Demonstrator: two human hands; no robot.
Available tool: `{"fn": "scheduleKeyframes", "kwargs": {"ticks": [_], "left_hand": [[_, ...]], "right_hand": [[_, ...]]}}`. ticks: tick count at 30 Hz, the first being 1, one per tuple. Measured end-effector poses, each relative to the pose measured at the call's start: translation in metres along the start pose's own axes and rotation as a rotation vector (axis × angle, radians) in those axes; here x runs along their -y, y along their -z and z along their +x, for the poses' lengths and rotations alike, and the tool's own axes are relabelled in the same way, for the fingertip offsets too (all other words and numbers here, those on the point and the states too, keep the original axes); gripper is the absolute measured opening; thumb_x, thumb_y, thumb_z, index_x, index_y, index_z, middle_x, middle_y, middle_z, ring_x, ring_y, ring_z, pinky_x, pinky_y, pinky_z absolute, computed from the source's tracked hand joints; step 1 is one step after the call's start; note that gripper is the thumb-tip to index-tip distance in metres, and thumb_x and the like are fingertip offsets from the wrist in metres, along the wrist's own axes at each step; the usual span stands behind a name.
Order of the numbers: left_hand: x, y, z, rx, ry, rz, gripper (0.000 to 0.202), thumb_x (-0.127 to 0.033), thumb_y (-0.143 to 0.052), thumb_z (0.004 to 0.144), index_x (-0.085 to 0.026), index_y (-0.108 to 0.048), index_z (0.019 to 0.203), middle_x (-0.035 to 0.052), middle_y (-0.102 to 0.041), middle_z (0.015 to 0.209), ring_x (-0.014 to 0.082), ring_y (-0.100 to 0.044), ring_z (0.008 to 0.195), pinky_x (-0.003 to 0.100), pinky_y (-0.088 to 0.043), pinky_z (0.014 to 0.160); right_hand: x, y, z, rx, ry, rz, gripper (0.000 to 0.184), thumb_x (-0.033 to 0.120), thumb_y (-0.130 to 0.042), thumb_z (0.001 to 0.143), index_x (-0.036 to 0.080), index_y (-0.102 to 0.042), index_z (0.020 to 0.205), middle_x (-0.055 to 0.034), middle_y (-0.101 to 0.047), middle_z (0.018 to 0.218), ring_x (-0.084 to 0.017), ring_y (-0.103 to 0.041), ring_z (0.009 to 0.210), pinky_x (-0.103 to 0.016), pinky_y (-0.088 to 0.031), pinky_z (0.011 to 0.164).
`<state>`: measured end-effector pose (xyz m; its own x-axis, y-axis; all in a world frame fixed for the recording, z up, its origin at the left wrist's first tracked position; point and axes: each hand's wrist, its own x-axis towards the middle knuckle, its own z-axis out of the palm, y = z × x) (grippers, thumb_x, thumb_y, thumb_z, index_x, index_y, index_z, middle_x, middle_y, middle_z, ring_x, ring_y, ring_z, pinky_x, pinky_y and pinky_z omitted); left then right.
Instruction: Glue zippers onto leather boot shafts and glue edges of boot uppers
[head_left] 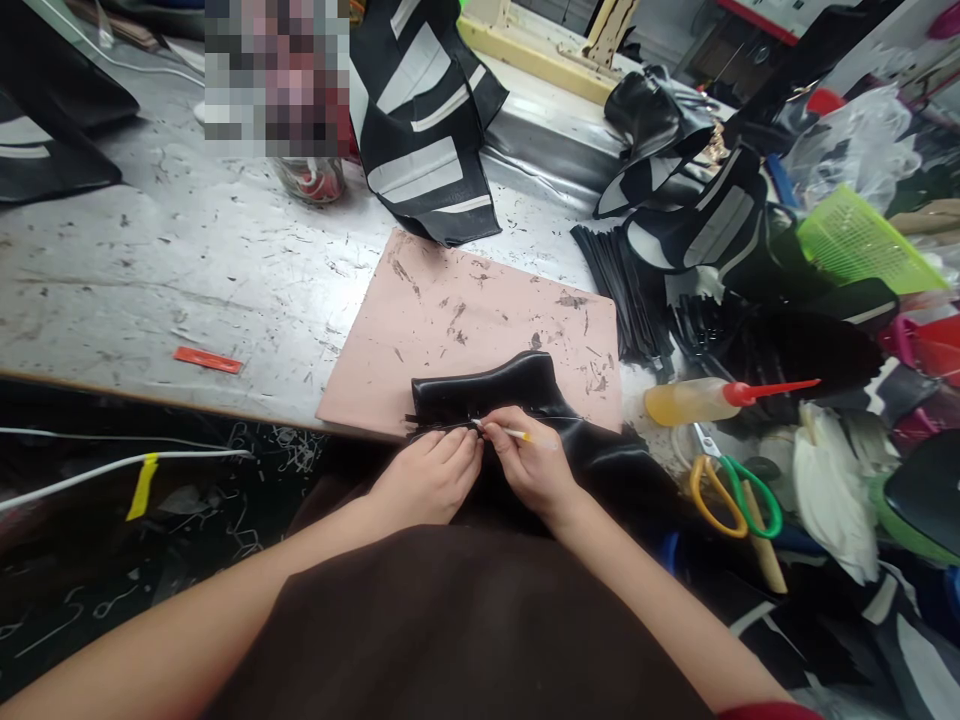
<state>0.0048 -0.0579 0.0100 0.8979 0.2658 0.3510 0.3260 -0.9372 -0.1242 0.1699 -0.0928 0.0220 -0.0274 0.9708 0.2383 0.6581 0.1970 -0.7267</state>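
Observation:
A black leather piece [495, 388] lies on the near edge of a pink work board [480, 310]. My left hand [429, 476] presses down on the near edge of this leather, its fingers curled together. Beside it my right hand [529, 462] pinches a thin white stick with a yellow band [504, 431]. The stick's tip touches the leather next to my left fingertips.
A glue bottle with a red nozzle [701, 398] and scissors with yellow and green handles [731, 490] lie to the right. Black and white leather pieces [427, 120] are stacked at the back and right. A green basket [862, 240] sits far right. A red strip [208, 359] lies on the metal table.

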Motion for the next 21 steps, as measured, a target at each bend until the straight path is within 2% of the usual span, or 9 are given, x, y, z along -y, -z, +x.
{"fn": "scheduleKeyframes", "kwargs": {"ticks": [6, 14, 19, 21], "left_hand": [[-0.0003, 0.0001, -0.0008, 0.034, -0.009, -0.003, 0.038, -0.012, -0.029, 0.084, -0.005, -0.059, 0.107, 0.0128, -0.064, 0.105, 0.0213, -0.056, 0.098, 0.032, -0.044, 0.08], [0.0, 0.0017, 0.0019, -0.001, 0.003, -0.01, 0.039, -0.011, -0.028, 0.085, -0.004, -0.061, 0.104, 0.0115, -0.066, 0.102, 0.0208, -0.058, 0.096, 0.03, -0.045, 0.078], [-0.0012, 0.0008, -0.0001, -0.001, 0.001, -0.009, 0.038, -0.011, -0.029, 0.085, -0.006, -0.061, 0.104, 0.0098, -0.066, 0.103, 0.0211, -0.059, 0.095, 0.031, -0.047, 0.077], [-0.0014, -0.0004, -0.0014, 0.002, 0.009, -0.001, 0.036, -0.013, -0.032, 0.084, -0.008, -0.061, 0.106, 0.0093, -0.065, 0.106, 0.024, -0.057, 0.101, 0.034, -0.046, 0.083]], "right_hand": [[0.0002, 0.0011, -0.0004, 0.015, -0.013, -0.005, 0.014, 0.023, -0.042, 0.088, 0.019, -0.054, 0.082, -0.004, -0.061, 0.074, -0.014, -0.06, 0.066, -0.024, -0.047, 0.062], [0.0026, 0.0022, -0.0004, 0.024, -0.016, -0.006, 0.014, 0.023, -0.042, 0.088, 0.019, -0.054, 0.081, -0.0032, -0.061, 0.072, -0.014, -0.059, 0.064, -0.024, -0.048, 0.06], [0.001, 0.0036, -0.0032, -0.058, -0.059, 0.045, 0.014, 0.023, -0.041, 0.088, 0.019, -0.053, 0.082, -0.0028, -0.06, 0.073, -0.014, -0.059, 0.065, -0.025, -0.049, 0.062], [-0.0003, 0.0035, -0.0036, -0.076, -0.086, 0.067, 0.014, 0.024, -0.041, 0.088, 0.019, -0.053, 0.083, -0.0028, -0.06, 0.074, -0.014, -0.06, 0.066, -0.025, -0.049, 0.062]]}}
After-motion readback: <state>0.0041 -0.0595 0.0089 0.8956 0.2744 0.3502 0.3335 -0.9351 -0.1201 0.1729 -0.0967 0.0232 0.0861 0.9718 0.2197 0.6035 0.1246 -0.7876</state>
